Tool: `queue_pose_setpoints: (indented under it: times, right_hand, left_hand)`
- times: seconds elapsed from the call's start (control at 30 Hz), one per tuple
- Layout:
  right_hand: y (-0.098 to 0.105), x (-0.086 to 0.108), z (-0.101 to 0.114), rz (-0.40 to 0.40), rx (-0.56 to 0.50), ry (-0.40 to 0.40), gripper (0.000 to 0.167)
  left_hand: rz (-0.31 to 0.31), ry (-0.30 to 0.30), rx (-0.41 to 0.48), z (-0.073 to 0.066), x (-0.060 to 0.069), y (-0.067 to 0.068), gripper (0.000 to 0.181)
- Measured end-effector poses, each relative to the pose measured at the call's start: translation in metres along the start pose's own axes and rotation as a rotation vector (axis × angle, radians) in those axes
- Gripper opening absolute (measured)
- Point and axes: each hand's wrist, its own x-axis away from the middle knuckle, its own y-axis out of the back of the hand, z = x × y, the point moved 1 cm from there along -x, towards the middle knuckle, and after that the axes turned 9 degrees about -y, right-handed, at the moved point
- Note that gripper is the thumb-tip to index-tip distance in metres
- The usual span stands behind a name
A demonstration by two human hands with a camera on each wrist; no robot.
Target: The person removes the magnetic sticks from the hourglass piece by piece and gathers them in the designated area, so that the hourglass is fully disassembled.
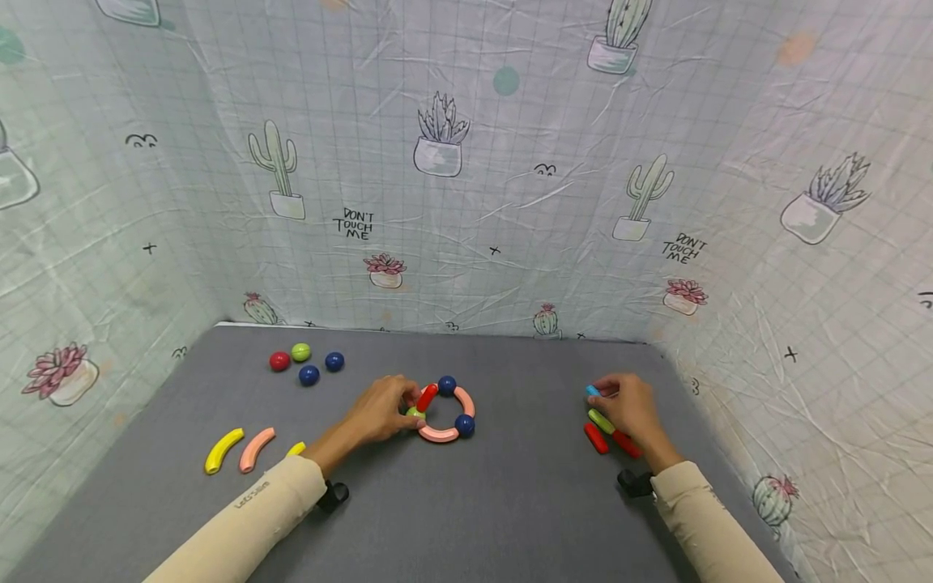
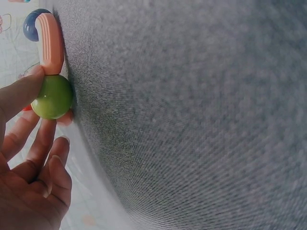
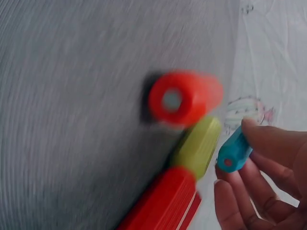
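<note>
Left grip (image 1: 385,409): pinching green ball (image 2: 53,97)
Right grip (image 1: 631,405): pinching blue stick (image 3: 235,151), near loose sticks (image 1: 595,438)
Blue stick step: fetching, I judge
Ring (image 1: 438,436): on table (image 1: 525,502); next I'd steady it, bring stick across

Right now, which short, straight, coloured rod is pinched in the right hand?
The light-blue rod, the only blue one; the green rod and two red rods near the right hand lie on the grey table.
</note>
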Motion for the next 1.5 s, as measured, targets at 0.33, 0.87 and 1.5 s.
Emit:
queue_pose_setpoints:
  times: [0.33, 0.87, 1.5]
  right_hand:
    - [0.006, -0.002, -0.012, 0.022, 0.099, -0.041, 0.024]
    - [-0.038, 0.012, 0.073, -0.05, -0.149, 0.222, 0.026]
    - [-0.122, 0.046, 0.194, 0.304, -0.251, 0.413, 0.034]
  left_hand:
    - [-0.009, -0.024, -0.003, 0.001, 0.0, 0.0, 0.028]
    - [-0.003, -0.014, -0.01, 0.0, -0.001, 0.0, 0.028]
    - [-0.04, -0.102, -0.017, -0.001, 0.002, 0.0, 0.022]
